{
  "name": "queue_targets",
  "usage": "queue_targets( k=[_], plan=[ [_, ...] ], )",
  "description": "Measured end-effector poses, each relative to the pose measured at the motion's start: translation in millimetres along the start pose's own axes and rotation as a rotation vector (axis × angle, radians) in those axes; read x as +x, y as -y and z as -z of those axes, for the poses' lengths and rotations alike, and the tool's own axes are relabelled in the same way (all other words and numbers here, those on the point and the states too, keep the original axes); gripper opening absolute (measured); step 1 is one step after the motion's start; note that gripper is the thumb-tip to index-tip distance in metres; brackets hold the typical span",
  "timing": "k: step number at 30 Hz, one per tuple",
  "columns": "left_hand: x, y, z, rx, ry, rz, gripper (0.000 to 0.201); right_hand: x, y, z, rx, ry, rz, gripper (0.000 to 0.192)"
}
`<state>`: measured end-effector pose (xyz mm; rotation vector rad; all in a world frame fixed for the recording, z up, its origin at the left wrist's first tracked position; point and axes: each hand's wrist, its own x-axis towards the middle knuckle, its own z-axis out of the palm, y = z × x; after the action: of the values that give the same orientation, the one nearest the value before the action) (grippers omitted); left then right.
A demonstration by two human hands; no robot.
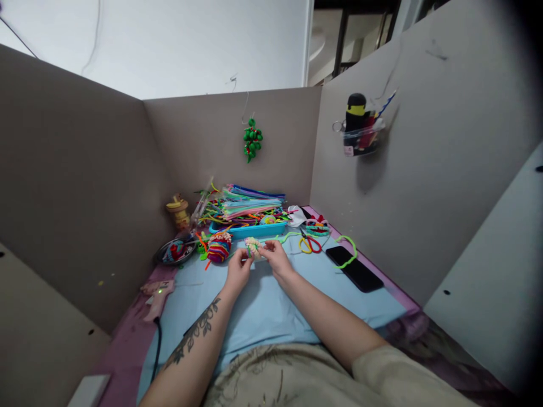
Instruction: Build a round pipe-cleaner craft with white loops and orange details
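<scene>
Between my two hands, just above the blue cloth (271, 311), is a small cream-coloured piece of pipe-cleaner work (253, 247) with touches of green and purple. My left hand (240, 268) pinches its left side, fingers closed. The fingers of my right hand (275, 257) are closed on its right edge. A striped, many-coloured pipe-cleaner ball (219, 247) sits left of my left hand. Beyond my right hand lie scissors (310, 244) with red and yellow handles.
A blue tray (250, 230) heaped with pipe cleaners stands at the back. A pink glue gun (159, 297) with a black cord rests at left, near a dark bowl (176, 251). A black phone (355, 269) lies at right under a green pipe cleaner (353, 252). Grey partitions (229, 135) enclose the table.
</scene>
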<state>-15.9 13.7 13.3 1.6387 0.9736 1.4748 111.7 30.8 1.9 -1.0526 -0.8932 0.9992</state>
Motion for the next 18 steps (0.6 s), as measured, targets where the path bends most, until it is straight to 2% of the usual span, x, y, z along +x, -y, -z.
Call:
queue_targets(
  k=[3,7,10,15,18],
  plan=[
    [1.3,3.3,-0.2,-0.064,-0.013,0.061,0.016,-3.0,5.0,-0.9,0.01,0.037,0.015,0.042],
    [2.2,6.3,-0.2,-0.28,-0.027,0.255,0.029,-4.0,9.1,-1.3,0.084,0.043,0.047,0.039],
    [2.7,5.3,1.5,-0.436,-0.032,0.363,0.034,-3.0,8.3,-0.1,0.03,0.008,0.131,0.033],
    [4.6,3.1,4.7,-0.582,-0.05,0.476,0.036,-12.3,13.9,3.0,-0.328,0.025,0.462,0.019],
    [4.6,2.1,4.9,-0.621,-0.058,0.479,0.034,-24.5,23.3,4.2,-0.586,0.078,0.706,0.021]
  ],
)
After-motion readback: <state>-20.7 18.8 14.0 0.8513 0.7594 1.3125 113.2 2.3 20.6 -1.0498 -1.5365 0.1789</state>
